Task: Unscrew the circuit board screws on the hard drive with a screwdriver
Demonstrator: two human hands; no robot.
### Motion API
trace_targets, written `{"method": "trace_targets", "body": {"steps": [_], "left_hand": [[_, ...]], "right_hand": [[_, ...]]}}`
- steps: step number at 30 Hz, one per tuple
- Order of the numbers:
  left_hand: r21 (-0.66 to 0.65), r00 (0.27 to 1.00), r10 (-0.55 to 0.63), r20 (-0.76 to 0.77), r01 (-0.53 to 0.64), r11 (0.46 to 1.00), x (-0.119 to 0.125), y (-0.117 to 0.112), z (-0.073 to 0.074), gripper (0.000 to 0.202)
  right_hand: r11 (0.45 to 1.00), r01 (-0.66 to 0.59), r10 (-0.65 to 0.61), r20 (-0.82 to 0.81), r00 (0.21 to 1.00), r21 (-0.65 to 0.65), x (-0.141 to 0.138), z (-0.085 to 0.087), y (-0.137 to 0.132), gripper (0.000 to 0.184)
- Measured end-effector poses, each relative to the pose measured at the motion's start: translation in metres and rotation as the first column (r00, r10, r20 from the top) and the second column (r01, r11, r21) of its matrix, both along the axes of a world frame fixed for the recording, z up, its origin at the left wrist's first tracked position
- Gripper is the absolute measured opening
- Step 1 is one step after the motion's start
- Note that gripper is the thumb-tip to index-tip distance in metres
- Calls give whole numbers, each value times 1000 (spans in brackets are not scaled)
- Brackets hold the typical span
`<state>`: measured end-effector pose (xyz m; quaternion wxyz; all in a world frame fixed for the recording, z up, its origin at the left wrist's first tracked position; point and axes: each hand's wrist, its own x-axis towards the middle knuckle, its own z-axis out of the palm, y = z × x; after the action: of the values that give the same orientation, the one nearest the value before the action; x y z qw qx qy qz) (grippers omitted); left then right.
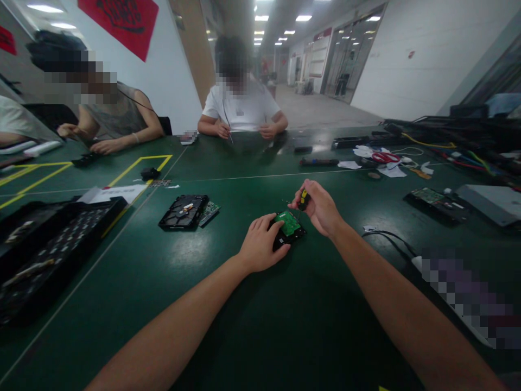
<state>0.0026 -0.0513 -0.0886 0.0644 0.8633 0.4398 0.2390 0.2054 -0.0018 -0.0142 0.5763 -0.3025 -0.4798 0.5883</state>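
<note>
A hard drive [290,224] with a green circuit board facing up and a black casing lies on the table. My left hand [260,243] holds it at its left side, with fingers over the top and the thumb along the near edge. In my right hand [321,208] is a small yellow-and-black screwdriver [303,199], pinched between the fingers. Its thin shaft points down at the right part of the board; whether the tip sits in a screw is too small to tell.
An opened black drive casing [184,210] and a loose circuit board [209,213] lie to the left, beyond a black tray [61,250]. Another drive [436,203] and a white power strip [448,304] are at right. Two people sit across the green table [195,304].
</note>
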Motion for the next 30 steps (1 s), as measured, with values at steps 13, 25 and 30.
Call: {"method": "trace_targets", "body": {"steps": [13,25,30], "left_hand": [[4,1000,6,-31,-6,1000,0,-1,1,66],[7,1000,5,-24,-5,1000,0,0,2,66],[-1,1000,2,-22,-2,1000,0,-1,3,66]], "right_hand": [[997,-67,67,12,998,-39,3,4,0,59],[1000,24,-25,27,999,19,0,0,2,41],[999,31,-33,40,999,34,3,-1,6,47]]}}
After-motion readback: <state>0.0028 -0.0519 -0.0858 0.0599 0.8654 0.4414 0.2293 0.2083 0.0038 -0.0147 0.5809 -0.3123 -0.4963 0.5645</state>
